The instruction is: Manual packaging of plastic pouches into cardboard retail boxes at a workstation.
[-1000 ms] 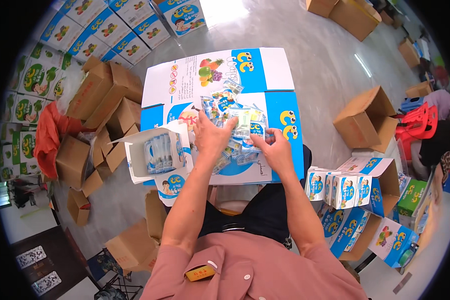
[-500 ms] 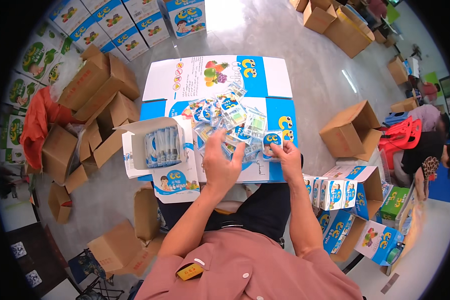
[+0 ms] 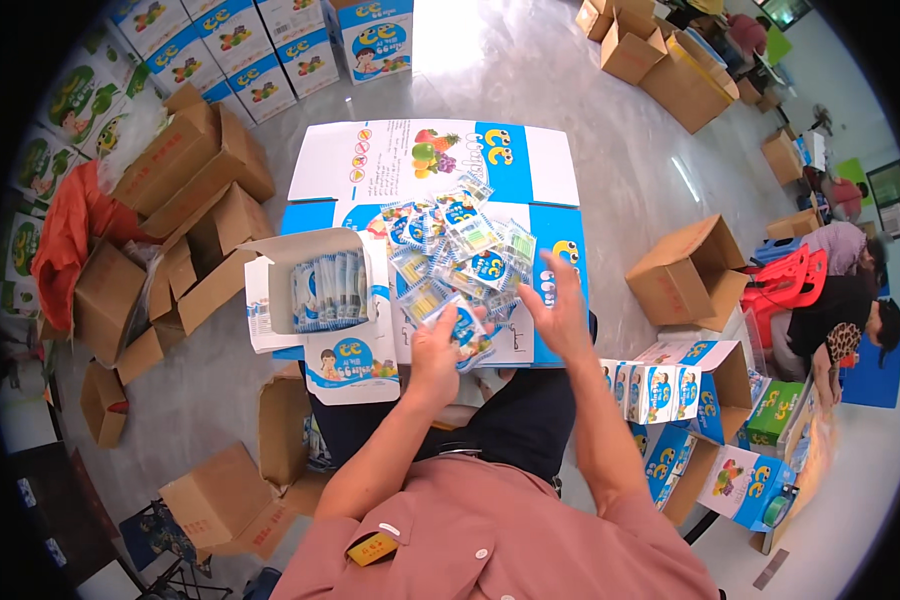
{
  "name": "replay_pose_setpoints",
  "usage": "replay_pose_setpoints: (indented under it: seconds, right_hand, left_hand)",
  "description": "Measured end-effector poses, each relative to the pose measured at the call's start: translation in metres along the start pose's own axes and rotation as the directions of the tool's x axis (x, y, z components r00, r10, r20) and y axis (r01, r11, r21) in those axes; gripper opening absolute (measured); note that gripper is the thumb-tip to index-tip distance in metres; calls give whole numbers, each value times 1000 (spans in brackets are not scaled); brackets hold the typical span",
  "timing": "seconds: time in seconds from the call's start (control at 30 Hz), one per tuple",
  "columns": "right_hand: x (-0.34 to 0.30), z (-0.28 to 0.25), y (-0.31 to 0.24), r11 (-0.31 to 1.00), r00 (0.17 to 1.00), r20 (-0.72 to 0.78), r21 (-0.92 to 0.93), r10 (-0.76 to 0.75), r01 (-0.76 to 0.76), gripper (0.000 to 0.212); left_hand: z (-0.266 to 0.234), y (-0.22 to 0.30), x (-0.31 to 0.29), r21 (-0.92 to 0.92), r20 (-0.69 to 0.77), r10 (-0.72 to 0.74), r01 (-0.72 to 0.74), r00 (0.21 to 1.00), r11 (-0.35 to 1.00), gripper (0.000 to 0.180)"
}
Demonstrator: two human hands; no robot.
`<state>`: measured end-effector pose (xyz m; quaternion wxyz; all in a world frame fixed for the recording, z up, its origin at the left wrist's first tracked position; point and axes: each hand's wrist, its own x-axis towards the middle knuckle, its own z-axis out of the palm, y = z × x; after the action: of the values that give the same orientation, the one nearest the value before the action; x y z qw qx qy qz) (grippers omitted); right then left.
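Note:
My left hand (image 3: 434, 358) is closed on a small clear-and-blue sachet (image 3: 473, 338) at the near edge of the pile. My right hand (image 3: 564, 318) is just right of the pile, fingers apart and nothing in it. Between and beyond the hands, a loose heap of similar sachets (image 3: 460, 212) lies on a large white and blue carton (image 3: 560, 222). To the left stands a small white box (image 3: 260, 305) with its lid flaps folded out. Inside it, several sachets (image 3: 328, 290) are packed upright in a row.
Open brown cartons (image 3: 195, 150) and a red-orange cloth (image 3: 65, 245) lie on the left. At the right are another brown carton (image 3: 685, 275), a row of filled small boxes (image 3: 655, 390) and a red plastic chair (image 3: 785, 283). Other people (image 3: 830, 320) sit farther right.
My left hand has moved back towards me and closed on a sachet. My right hand no longer holds the sachet it pinched before, and its fingers have opened.

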<state>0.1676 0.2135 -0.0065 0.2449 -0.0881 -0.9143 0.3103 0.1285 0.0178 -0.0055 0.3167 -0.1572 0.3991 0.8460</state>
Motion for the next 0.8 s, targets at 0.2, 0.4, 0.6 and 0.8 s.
replay_pose_setpoints:
  seconds: [0.2,0.4,0.6,0.8]
  right_hand:
    - [36,31,69,983,952,290,-118,-101,141,47]
    - [22,25,52,983,967,221,97,130,-154,43]
    - [-20,-7,-21,962,959,164,187,-231,200,35]
    - [0,-19,-50,816,694,519,551,-499,174,36]
  left_hand:
    - [-13,19,-12,-20,162,-243,250,956,968,42]
    - [-31,5,-9,-150,370,-319,395,872,906,47]
    - [-13,4,-9,-244,439,-256,389,861,889,45]
    - [-39,-14,4,-240,248,-155,215,956,947,40]
